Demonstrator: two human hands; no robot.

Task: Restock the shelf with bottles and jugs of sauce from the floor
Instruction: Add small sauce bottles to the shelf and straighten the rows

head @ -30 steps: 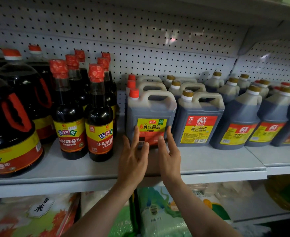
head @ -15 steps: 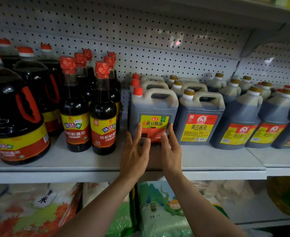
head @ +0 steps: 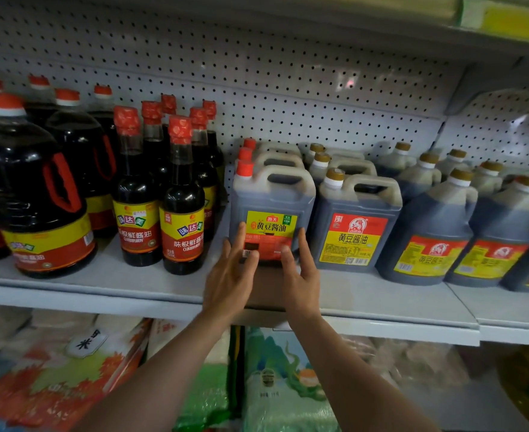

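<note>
Fingers: left hand (head: 230,275) and right hand (head: 299,269) spread straight, tips flat on label, gripping nothing
Jug: grey translucent red-capped plastic sauce jug (head: 272,210) upright, directly beyond both hands; equally near; push runs shelfward

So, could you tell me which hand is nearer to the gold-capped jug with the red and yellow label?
Right. The right hand is beside that jug; the left hand is further left.

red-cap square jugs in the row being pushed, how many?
3, in one file front to back: front jug under both hands' fingertips, second jug behind it, third jug nearest the pegboard. More may be hidden.
</note>
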